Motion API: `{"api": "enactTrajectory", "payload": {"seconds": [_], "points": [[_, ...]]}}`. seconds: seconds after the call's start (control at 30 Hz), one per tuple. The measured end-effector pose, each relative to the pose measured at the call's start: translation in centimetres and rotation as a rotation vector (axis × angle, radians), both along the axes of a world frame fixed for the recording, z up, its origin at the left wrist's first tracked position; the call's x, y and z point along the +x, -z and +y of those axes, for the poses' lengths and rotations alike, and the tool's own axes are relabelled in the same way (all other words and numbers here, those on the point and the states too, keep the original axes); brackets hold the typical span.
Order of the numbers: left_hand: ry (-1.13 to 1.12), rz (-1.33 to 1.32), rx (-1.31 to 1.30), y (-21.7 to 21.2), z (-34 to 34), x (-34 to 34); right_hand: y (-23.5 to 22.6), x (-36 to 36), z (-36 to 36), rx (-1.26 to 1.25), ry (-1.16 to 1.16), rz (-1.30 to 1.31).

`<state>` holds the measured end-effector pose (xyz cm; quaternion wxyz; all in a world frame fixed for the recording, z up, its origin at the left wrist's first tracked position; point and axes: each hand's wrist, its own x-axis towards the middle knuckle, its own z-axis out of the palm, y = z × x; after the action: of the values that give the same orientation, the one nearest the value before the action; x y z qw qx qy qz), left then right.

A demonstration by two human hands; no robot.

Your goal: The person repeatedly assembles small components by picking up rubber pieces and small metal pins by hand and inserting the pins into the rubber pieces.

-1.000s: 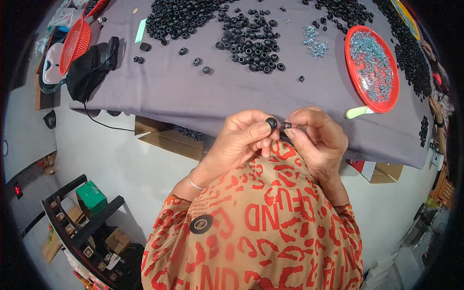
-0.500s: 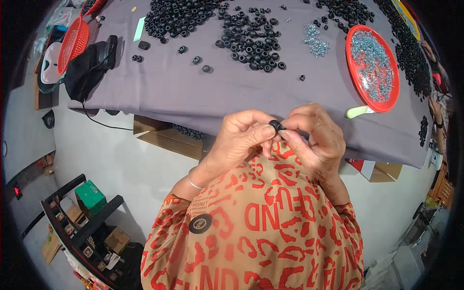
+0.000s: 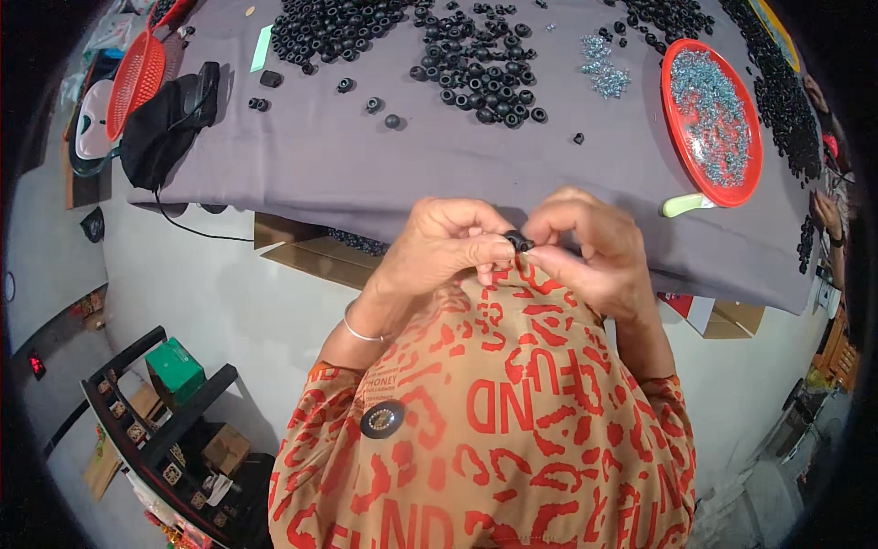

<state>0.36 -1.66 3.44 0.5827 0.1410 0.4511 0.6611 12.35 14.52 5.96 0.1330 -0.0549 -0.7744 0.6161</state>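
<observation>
In front of my chest, just off the table's near edge, my left hand (image 3: 437, 245) pinches a small round black plastic part (image 3: 517, 240) between thumb and finger. My right hand (image 3: 596, 252) meets it from the other side, thumb and forefinger closed at the part's right end. Whether a second small piece sits in those right fingertips cannot be made out. Farther off on the grey cloth lies a heap of similar hollow black parts (image 3: 485, 82), with a bigger heap (image 3: 334, 32) to its left.
A red tray (image 3: 672, 119) of small shiny metal pieces stands at the right, beside a pale green handle (image 3: 686, 205). Loose metal pieces (image 3: 605, 78) lie left of it. At the left are a black cloth item (image 3: 165, 137) and red basket (image 3: 137, 82). Another person's hand (image 3: 828, 215) shows far right.
Both hands have shifted very slightly, staying together at the black part. The right fingers have changed their pose a little at its end. The whole view has moved slightly.
</observation>
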Motion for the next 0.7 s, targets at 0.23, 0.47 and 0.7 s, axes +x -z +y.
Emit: {"api": "enactTrajectory", "payload": {"seconds": [0.23,0.47,0.7], "points": [[0.162,-0.147,0.013,1.7,-0.2,-0.6,0.9,-2.0,1.5,-0.016,-0.339,0.002],[0.084,-0.242,-0.099,0.9,-0.9,0.3,1.8,-1.6,0.5,0.192,-0.264,0.150],[0.063,-0.440,-0.076,1.1,-1.5,1.5,1.7,-1.2,-0.9,0.141,-0.206,0.252]]}}
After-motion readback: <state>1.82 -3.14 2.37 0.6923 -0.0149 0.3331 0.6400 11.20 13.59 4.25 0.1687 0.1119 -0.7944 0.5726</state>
